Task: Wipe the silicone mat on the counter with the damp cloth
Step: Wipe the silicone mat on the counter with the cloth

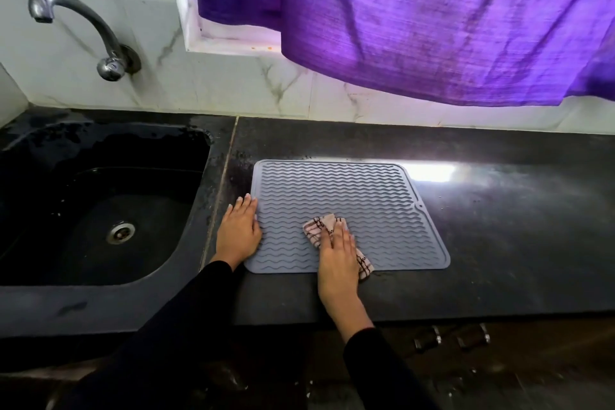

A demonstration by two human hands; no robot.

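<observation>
My flat right hand (337, 255) is pressing the checked damp cloth (324, 226) onto the grey ribbed silicone mat (349, 196); my flat left hand (238, 231) is apparently pinning its left edge, lest it slide.

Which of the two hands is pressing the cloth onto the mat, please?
The right hand: it lies flat on the checked cloth near the mat's front edge. The left hand only rests bare on the mat's left edge.

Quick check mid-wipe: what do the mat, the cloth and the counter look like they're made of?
Mat: grey, matte, likely silicone; moulded wavy ridges, raised rim, lies flat.
Cloth: soft woven fabric, pale with dark check lines, crumpled under the right hand; dampness can't be told.
Counter: dark polished stone, probably granite; it mirrors the window light.
</observation>
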